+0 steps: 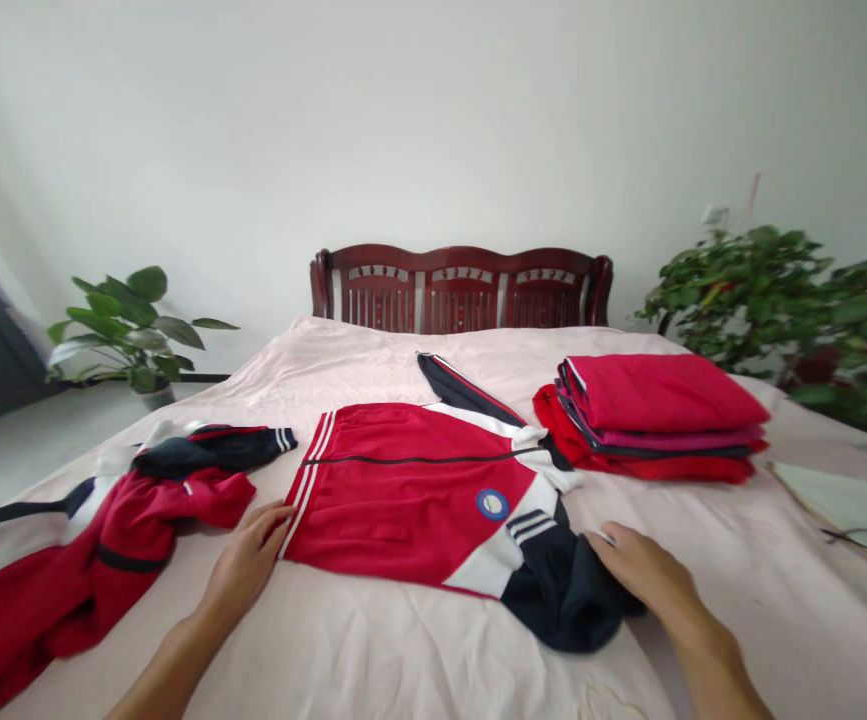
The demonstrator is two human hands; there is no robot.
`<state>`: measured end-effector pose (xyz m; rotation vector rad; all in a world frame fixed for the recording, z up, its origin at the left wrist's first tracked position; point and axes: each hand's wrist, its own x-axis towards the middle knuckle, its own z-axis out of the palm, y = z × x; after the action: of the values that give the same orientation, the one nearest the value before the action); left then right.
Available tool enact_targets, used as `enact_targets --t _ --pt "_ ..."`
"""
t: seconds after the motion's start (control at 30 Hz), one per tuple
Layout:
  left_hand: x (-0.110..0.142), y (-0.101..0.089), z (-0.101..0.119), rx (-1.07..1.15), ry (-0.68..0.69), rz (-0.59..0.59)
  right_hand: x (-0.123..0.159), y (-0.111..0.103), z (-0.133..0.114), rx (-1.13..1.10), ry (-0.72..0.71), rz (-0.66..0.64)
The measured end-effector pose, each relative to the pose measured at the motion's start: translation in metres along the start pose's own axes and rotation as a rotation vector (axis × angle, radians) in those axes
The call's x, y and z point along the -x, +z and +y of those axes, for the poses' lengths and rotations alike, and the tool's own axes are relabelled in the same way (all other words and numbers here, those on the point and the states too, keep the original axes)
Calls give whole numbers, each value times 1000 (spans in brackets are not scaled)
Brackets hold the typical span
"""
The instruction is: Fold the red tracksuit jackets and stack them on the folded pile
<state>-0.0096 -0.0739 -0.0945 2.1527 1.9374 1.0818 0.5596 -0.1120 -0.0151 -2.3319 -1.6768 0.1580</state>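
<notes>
A red, white and navy track jacket [403,500] lies flat and zipped on the pale pink bed sheet [373,650], its white-striped edge toward my left hand [247,560]. The fingers of that hand rest against this striped edge, holding nothing. My right hand [632,570] lies flat with its fingertips at the bunched navy sleeve [568,590] of the jacket, not gripping it. A second red jacket [95,540] lies crumpled to the left. A folded stack of red garments [654,420] sits beyond my right hand.
A dark red wooden headboard [463,290] stands at the far end of the bed. Potted green plants [748,300] crowd the right side, and another plant [133,325] stands on the floor at the left. A pale sheet [845,510] lies at the right edge.
</notes>
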Motion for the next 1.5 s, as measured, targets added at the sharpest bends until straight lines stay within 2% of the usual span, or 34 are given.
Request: enact_targets --t 0.1,0.27,0.4,0.43,0.5,0.57,0.6,0.67,0.77,0.87,0.93,1.03,1.13,1.2,1.27,1.4,1.5 --pt "8 -4 -11 20 25 -2 -3 0 3 59 114 -52" --pt "11 -7 -18 7 43 -58 -24 2 3 -38 74 -3" --pt "10 -6 -16 1 32 -75 -51 4 -12 -72 42 37" --pt "11 -6 -16 5 34 -74 -56 6 -18 -79 -9 78" --pt "12 -6 -15 14 37 -75 -61 14 -30 -92 -205 127" --pt "12 -9 -13 29 33 -74 -61 26 -40 -58 -388 60" --pt "13 -11 -12 40 28 -72 -59 33 -44 -23 -432 12" --pt "13 -17 -8 68 27 -83 -55 45 -48 55 -429 -42" --pt "15 -31 -2 117 58 -159 -47 50 -53 127 -392 -13" --pt "18 -43 4 131 88 -250 -30 37 -67 129 -436 39" --pt "19 -47 6 106 102 -285 -9 22 -81 53 -531 48" --pt "18 -49 5 71 119 -311 32 4 -97 -73 -669 -82" --pt "16 -51 0 64 131 -341 70 4 -97 -20 -748 -197" --pt "15 -51 -3 54 146 -356 86 13 -91 63 -767 -171" --pt "13 -52 -5 38 161 -356 93 26 -84 128 -773 -92" --pt "7 -49 -5 -3 185 -317 89 44 -83 221 -779 58" --pt "4 -44 -6 -15 215 -288 79 43 -91 239 -761 116"
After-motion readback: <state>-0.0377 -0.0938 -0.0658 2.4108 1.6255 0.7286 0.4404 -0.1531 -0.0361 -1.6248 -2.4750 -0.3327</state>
